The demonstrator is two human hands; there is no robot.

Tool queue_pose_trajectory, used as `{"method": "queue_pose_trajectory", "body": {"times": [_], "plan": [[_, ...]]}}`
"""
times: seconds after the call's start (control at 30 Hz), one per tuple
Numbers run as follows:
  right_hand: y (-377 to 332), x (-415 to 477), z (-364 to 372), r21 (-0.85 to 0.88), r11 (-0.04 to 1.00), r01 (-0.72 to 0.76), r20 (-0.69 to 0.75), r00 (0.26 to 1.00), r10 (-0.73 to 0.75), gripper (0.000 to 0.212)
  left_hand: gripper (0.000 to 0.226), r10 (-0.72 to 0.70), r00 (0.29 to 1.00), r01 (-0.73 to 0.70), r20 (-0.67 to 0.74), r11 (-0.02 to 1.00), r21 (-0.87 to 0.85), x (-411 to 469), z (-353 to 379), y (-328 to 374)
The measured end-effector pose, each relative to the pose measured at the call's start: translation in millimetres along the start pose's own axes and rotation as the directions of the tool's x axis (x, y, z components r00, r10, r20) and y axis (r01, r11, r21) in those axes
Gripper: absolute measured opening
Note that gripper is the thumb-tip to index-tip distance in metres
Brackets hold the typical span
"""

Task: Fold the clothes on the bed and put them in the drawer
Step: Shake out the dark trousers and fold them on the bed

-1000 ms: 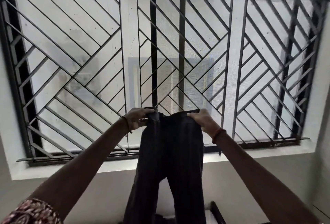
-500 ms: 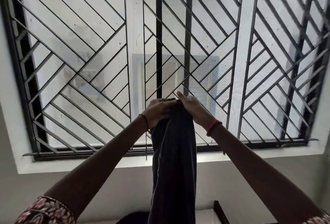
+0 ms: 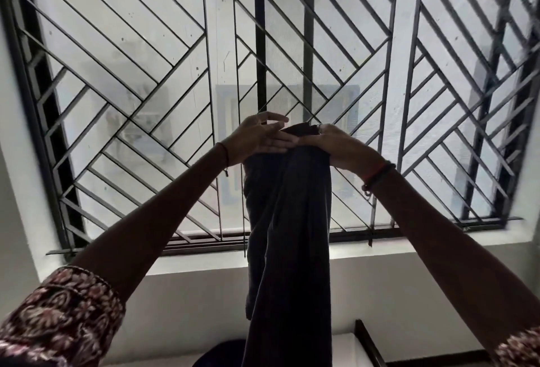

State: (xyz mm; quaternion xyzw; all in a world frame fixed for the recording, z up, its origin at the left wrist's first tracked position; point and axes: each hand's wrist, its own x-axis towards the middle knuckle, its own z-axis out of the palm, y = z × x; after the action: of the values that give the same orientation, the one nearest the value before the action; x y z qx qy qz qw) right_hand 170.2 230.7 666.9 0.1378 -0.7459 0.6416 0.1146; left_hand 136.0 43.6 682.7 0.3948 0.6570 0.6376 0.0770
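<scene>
**Trousers halved lengthwise, waist gathered in my hands**

A second ago I held the dark trousers (image 3: pixel 289 235) open by the waist, one hand at each side, with both legs showing side by side. Now my hands have come together at the waistband (image 3: pixel 302 130), and the legs hang as one narrow strip, one laid on the other.

My right hand (image 3: pixel 342 147) is curled over the top of the waistband and seems to carry the weight. My left hand (image 3: pixel 263 140) lies against it with its fingers stretched straight across the cloth, reaching the right hand's fingers. I cannot tell whether its thumb pinches anything.

The trousers hang in the air before the window grille (image 3: pixel 146 74), resting on nothing. Their lower ends run out past the bottom edge of the view.

I take the lengthwise fold as done. The cross folds are still to come, I judge, and for those the cloth should go down flat. Neither bed nor drawer is plainly in view.
</scene>
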Motion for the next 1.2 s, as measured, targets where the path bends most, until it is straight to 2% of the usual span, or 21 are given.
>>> {"method": "queue_pose_trajectory", "body": {"times": [0.07, 0.13, 0.2, 0.27, 0.3, 0.33, 0.4, 0.43, 0.5, 0.53, 0.6, 0.67, 0.77, 0.87, 0.97, 1.1, 1.13, 1.2], "plan": [[-4.3, -1.2, 0.0, 0.062, 0.998, 0.003, 0.025, 1.000, -0.004, 0.025, 0.033, 0.061, 0.998, -0.061, 0.001, 0.995, 0.082, 0.4, 0.8, 5.2], [-9.3, -1.9, -0.1, 0.117, 0.993, 0.025, 0.010, 1.000, -0.026, 0.013, 0.042, 0.189, 0.981, -0.179, -0.035, 0.963, 0.199, 2.3, 8.3, 5.2], [-14.5, -2.7, -1.6, 0.154, 0.987, 0.046, -0.019, 0.999, -0.044, 0.010, 0.065, 0.401, 0.913, -0.327, -0.072, 0.828, 0.456, 7.3, 12.6, 1.0], [-21.1, -6.7, -2.7, 0.200, 0.979, 0.051, -0.056, 0.998, -0.041, 0.010, 0.083, 0.530, 0.847, -0.369, -0.034, 0.634, 0.680, 17.1, 10.4, -5.6], [-24.6, -8.9, -2.4, 0.224, 0.973, 0.058, -0.063, 0.997, -0.045, 0.010, 0.085, 0.515, 0.857, -0.341, -0.024, 0.601, 0.723, 20.4, 8.6, -5.2], [-27.9, -10.7, -1.8, 0.243, 0.967, 0.077, -0.057, 0.996, -0.065, 0.011, 0.081, 0.446, 0.895, -0.299, -0.014, 0.622, 0.724, 21.2, 7.4, -0.7], [-33.4, -13.6, -0.8, 0.254, 0.959, 0.127, -0.040, 0.992, -0.120, 0.010, 0.056, 0.245, 0.968, -0.215, 0.054, 0.698, 0.683, 23.5, 6.6, 11.0], [-35.1, -15.0, -0.5, 0.249, 0.958, 0.145, -0.036, 0.989, -0.141, 0.010, 0.040, 0.200, 0.976, -0.208, 0.091, 0.706, 0.676, 25.7, 7.4, 16.1], [-37.6, -16.6, -0.3, 0.242, 0.952, 0.185, -0.043, 0.983, -0.180, 0.011, 0.025, 0.222, 0.970, -0.232, 0.102, 0.706, 0.669, 30.7, 11.2, 26.8], [-38.9, -16.9, -0.3, 0.244, 0.948, 0.206, -0.051, 0.979, -0.199, 0.013, 0.022, 0.216, 0.972, -0.224, 0.093, 0.731, 0.644, 33.9, 13.4, 31.5], [-42.6, -15.1, -1.2, 0.249, 0.940, 0.233, -0.088, 0.972, -0.218, 0.017, 0.034, 0.124, 0.989, -0.147, 0.081, 0.765, 0.627, 38.9, 18.0, 42.1], [-46.1, -12.3, -2.5, 0.258, 0.933, 0.249, -0.130, 0.966, -0.222, 0.015, 0.041, 0.012, 0.995, -0.079, 0.102, 0.730, 0.679, 43.0, 18.9, 52.5], [-45.2, -11.2, -5.1, 0.224, 0.941, 0.253, -0.179, 0.960, -0.215, 0.012, 0.038, -0.061, 0.987, -0.073, 0.148, 0.650, 0.756, 50.2, 16.1, 65.5], [-39.9, -15.7, -4.4, 0.126, 0.958, 0.258, -0.223, 0.948, -0.227, 0.012, 0.029, -0.080, 0.984, -0.080, 0.157, 0.590, 0.803, 55.5, 13.9, 67.5], [-31.8, -20.6, -2.0, 0.088, 0.954, 0.285, -0.251, 0.934, -0.256, 0.009, 0.023, -0.030, 0.981, -0.134, 0.191, 0.607, 0.784, 56.5, 9.4, 61.2], [-3.6, -34.5, -8.4, 0.162, 0.958, 0.235, -0.217, 0.956, -0.198, 0.011, 0.047, 0.037, 0.985, -0.154, 0.168, 0.624, 0.766, 49.7, -1.0, 51.2], [10.9, -38.6, -10.7, 0.113, 0.969, 0.221, -0.245, 0.951, -0.189, 0.011, 0.051, 0.039, 0.986, -0.154, 0.164, 0.604, 0.782, 48.4, -4.3, 50.1], [48.2, -50.3, -8.8, -0.097, 0.976, 0.195, -0.394, 0.893, -0.217, 0.016, 0.034, 0.032, 0.990, -0.133, 0.141, 0.574, 0.808, 45.6, -11.5, 49.0]]}}
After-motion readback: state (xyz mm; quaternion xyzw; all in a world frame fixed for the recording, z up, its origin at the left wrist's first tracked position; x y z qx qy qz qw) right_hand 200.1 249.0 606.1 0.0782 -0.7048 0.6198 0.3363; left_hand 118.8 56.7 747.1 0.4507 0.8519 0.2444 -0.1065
